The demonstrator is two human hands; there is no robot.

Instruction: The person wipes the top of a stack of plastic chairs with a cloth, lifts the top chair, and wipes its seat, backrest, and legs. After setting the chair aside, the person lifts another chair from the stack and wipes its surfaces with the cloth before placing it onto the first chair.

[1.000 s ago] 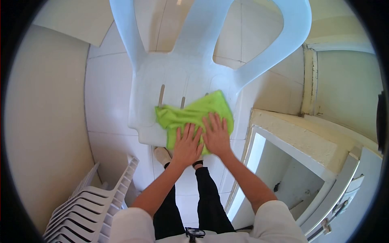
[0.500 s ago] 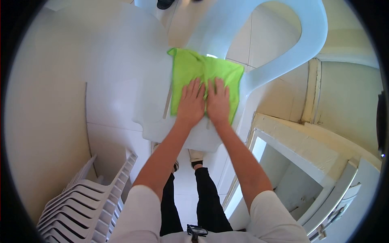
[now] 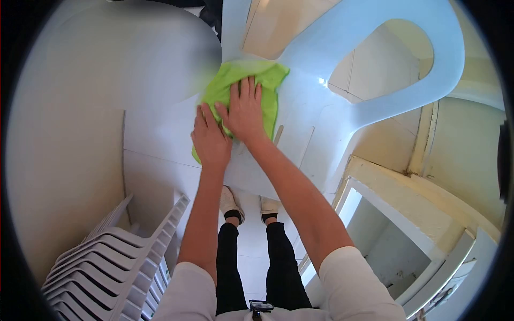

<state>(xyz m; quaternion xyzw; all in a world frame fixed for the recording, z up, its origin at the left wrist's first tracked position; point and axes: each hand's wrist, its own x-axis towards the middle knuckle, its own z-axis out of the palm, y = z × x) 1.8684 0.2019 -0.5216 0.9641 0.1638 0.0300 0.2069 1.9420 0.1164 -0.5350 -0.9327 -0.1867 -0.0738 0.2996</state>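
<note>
Wiping seems the step in hand: left hand [image 3: 210,140] and right hand [image 3: 243,112] lie flat, fingers spread, pressing the green cloth [image 3: 267,80] onto the white chair [image 3: 321,123] seat at 11 o'clock. A next stroke would need even pressure toward 3 o'clock.

A plain indoor room, more likely a home or a small hall's side room than a workplace, though which cannot be told. The floor [image 3: 152,200] is large white tiles. A bare cream wall [image 3: 59,182] runs along the left. A stack of white plastic chairs [image 3: 107,267] stands against it, and another white plastic chair [image 3: 326,117] sits in the middle. At right is a cream-painted frame [image 3: 423,200] with worn, chipped paint.
</note>
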